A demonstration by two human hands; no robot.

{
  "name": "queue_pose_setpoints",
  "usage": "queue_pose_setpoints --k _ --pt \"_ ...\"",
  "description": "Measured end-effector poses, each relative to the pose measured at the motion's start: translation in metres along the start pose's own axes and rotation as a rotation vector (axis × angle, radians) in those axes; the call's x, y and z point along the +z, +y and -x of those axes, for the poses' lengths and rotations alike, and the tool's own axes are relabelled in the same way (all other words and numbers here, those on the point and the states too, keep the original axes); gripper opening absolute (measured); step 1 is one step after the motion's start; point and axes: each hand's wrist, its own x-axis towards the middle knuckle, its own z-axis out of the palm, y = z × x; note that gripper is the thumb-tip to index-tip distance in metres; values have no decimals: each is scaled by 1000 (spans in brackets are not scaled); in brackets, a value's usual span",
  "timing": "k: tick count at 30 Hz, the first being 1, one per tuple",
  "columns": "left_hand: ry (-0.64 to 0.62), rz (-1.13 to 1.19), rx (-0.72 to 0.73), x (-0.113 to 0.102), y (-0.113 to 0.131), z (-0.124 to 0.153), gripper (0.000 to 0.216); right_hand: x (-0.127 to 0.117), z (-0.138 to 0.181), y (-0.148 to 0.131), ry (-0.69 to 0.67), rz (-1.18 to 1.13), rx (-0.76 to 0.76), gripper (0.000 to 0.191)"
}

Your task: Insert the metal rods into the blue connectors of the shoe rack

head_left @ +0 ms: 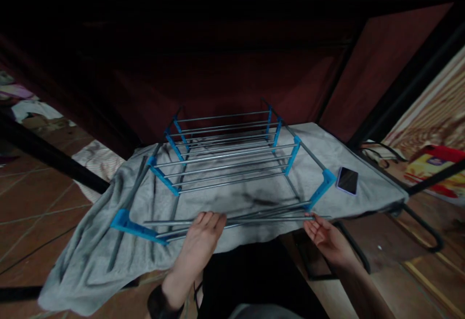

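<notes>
A rack of grey metal rods and blue plastic brackets (163, 179) lies across the grey cloth in front of me. My left hand (205, 234) is closed over the rods at its near side, so the part under my fingers is hidden. A loose metal rod (261, 220) runs from left of that hand to just past my right hand (327, 239). There, my right fingertips close on the rod near its end, palm turned partly up. Nearest to my hands are a right corner bracket (321, 188) and a left corner bracket (134, 227).
A phone (348, 180) lies on the grey cloth (145, 256) at the right. Behind the rack stands a dark red panel (225, 82). Dark metal bars (54, 149) flank the surface. A red and yellow package (436, 171) is at the far right, above the tiled floor.
</notes>
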Motion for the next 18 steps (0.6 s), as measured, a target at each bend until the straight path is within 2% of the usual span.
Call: queue_pose_setpoints --k 3,6,11,15,18 --pt "-101 73 29 22 33 6 50 -23 -18 -9 36 1 -41 17" --pt "-211 161 -29 50 44 13 49 -32 -41 -8 11 39 -64 15" --pt "-304 191 -207 85 21 29 47 -26 -73 7 -13 121 -111 10" --pt "-288 209 -305 95 0 36 42 -22 -87 11 -3 142 -142 10" --pt "-259 220 -328 97 -9 33 40 -19 -93 8 7 142 -142 12"
